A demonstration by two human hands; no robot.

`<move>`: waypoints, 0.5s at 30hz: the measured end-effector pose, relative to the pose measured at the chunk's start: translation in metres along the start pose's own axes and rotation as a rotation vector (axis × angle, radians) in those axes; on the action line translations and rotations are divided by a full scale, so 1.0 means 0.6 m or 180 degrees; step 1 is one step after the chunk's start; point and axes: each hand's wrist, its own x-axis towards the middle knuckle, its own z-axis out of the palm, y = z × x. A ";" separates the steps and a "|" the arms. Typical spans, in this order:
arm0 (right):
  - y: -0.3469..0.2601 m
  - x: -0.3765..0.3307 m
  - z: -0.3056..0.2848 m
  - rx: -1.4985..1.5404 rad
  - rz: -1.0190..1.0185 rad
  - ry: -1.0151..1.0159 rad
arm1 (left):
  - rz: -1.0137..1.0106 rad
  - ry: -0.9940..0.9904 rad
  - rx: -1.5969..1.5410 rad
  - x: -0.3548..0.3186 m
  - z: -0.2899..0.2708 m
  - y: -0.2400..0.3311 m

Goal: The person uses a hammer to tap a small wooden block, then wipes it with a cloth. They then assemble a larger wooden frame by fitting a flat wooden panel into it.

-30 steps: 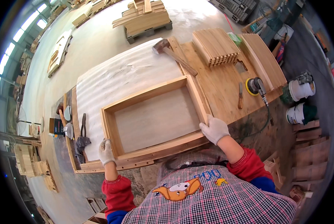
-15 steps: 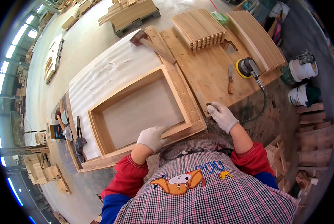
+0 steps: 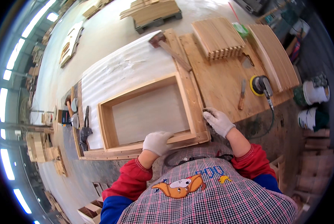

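Note:
A shallow open wooden box frame (image 3: 148, 112) lies flat on the workbench in front of me. My left hand (image 3: 157, 143), in a white work glove, grips the middle of the frame's near rail. My right hand (image 3: 218, 121), also gloved, rests by the frame's near right corner at the bench edge, fingers curled over something small that I cannot make out.
A hammer (image 3: 170, 48) lies beyond the frame. A stack of wooden slats (image 3: 219, 37), curved boards (image 3: 273, 56), a round sander (image 3: 260, 86) with its cable and a chisel (image 3: 242, 95) lie on the bench to the right. Two buckets (image 3: 312, 104) stand on the floor at right. Hand tools (image 3: 83, 125) lie at left.
My left hand slid from the frame's near left corner along the near rail to its middle. The right hand stays at the near right corner.

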 end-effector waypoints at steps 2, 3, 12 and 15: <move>-0.029 0.038 0.019 -0.0314 -0.0182 0.0048 | 0.0039 0.0071 0.0007 -0.004 0.007 -0.003; -0.047 0.058 0.036 -0.0442 -0.0308 0.0133 | -0.0005 0.0042 0.0016 -0.006 0.007 -0.004; -0.105 0.133 0.101 -0.1085 0.0018 0.0384 | -0.0105 -0.0146 -0.0149 -0.015 -0.003 -0.001; -0.081 0.143 0.095 -0.0537 0.0055 0.0268 | -0.0113 -0.0288 -0.0224 -0.015 -0.008 0.002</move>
